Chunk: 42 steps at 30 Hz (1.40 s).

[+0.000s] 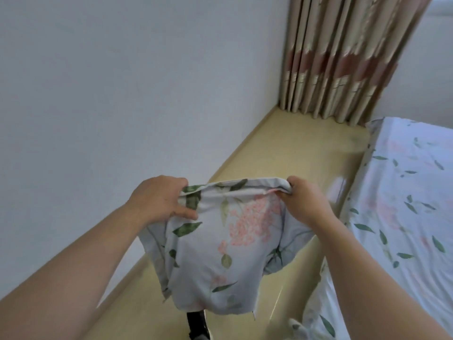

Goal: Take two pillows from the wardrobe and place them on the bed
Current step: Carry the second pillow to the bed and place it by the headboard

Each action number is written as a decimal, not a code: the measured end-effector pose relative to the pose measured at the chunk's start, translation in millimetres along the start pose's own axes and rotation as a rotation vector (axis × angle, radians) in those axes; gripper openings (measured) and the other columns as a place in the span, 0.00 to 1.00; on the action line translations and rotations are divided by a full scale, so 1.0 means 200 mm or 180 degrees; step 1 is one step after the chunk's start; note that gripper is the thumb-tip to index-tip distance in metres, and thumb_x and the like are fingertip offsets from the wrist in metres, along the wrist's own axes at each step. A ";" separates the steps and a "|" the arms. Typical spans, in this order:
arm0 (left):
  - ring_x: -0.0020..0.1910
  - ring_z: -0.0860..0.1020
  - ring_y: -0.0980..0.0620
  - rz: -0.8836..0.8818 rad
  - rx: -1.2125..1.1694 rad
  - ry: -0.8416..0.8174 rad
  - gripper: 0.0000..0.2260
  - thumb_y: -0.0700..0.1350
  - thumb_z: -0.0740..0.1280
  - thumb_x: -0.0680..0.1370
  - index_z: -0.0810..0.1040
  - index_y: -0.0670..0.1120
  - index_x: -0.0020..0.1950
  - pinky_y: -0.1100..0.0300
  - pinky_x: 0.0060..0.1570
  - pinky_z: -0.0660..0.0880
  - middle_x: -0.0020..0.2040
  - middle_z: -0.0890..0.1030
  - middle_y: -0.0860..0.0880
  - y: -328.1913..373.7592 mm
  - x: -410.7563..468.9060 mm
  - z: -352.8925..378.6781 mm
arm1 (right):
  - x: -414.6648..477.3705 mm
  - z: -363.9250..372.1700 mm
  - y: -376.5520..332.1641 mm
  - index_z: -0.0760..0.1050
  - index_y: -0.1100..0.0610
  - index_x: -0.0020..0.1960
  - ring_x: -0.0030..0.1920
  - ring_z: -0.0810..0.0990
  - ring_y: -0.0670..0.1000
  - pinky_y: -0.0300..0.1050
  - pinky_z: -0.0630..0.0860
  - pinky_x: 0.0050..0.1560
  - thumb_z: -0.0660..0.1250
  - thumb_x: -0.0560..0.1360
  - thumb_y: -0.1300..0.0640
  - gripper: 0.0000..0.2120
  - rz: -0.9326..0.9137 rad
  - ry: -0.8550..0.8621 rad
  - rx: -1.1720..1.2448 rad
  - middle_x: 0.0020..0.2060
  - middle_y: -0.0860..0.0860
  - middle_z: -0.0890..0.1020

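I am watching both hands carrying one floral pillow in the air, over the strip of yellow floor that runs between the pale wall and the bed. The left hand is gripping the pillow's top left corner, with its fingers curling over the hem and pinching the fabric. The right hand is gripping the top right corner the same way, its fingers bunching the edge into a small roll. The pillow is hanging limp and flat below that stretched top edge, touching neither the floor nor the bed, so it may be thinly filled; I cannot tell how much stuffing is inside.

I am judging this to be the carrying step: the pillow is out of the wardrobe, which is not in view, and it is not yet on the bed. The bed is lying just to the right, covered in a matching leaf-and-blossom sheet, with the striped curtain hanging beyond its far end.

The next move is calling for a swing to the right, lifting the hanging bottom edge clear of the mattress side, then lowering the pillow flat and letting both corners go. I am seeing only one pillow for certain, so a second one is likely remaining to be dealt with.
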<state>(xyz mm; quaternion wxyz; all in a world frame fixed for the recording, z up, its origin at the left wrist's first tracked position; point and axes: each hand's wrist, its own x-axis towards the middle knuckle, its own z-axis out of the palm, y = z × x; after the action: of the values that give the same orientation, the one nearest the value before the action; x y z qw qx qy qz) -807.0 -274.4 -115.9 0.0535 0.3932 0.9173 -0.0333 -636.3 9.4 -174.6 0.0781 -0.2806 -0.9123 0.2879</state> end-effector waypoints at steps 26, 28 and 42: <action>0.28 0.70 0.51 0.1483 -0.1531 0.0313 0.26 0.63 0.63 0.78 0.66 0.48 0.27 0.56 0.30 0.64 0.26 0.70 0.51 0.12 3.78 -0.33 | 2.57 -0.24 0.41 0.71 0.55 0.35 0.31 0.77 0.52 0.47 0.74 0.31 0.68 0.77 0.42 0.20 0.1954 0.1227 -0.0263 0.30 0.49 0.77; 0.27 0.67 0.52 0.1488 -0.1554 0.0433 0.27 0.64 0.66 0.76 0.67 0.46 0.27 0.55 0.30 0.63 0.25 0.68 0.49 0.17 4.11 -0.41 | 2.83 -0.37 0.47 0.70 0.55 0.34 0.31 0.76 0.52 0.48 0.73 0.30 0.68 0.77 0.43 0.20 0.1931 0.1227 -0.0299 0.29 0.49 0.76; 0.47 0.80 0.43 0.1886 -0.0743 0.0225 0.15 0.36 0.61 0.75 0.82 0.52 0.51 0.49 0.47 0.79 0.49 0.82 0.47 0.73 6.13 -0.48 | 4.47 -0.89 1.05 0.76 0.51 0.40 0.33 0.79 0.49 0.53 0.82 0.37 0.68 0.76 0.41 0.15 0.2368 0.1186 -0.0694 0.32 0.47 0.79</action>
<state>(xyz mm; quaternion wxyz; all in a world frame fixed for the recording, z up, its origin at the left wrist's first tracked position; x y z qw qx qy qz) -1548.0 717.3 -175.9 0.0737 0.6354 0.7617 0.1028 -1227.0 735.0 -165.4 0.1023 -0.6443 -0.7443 0.1427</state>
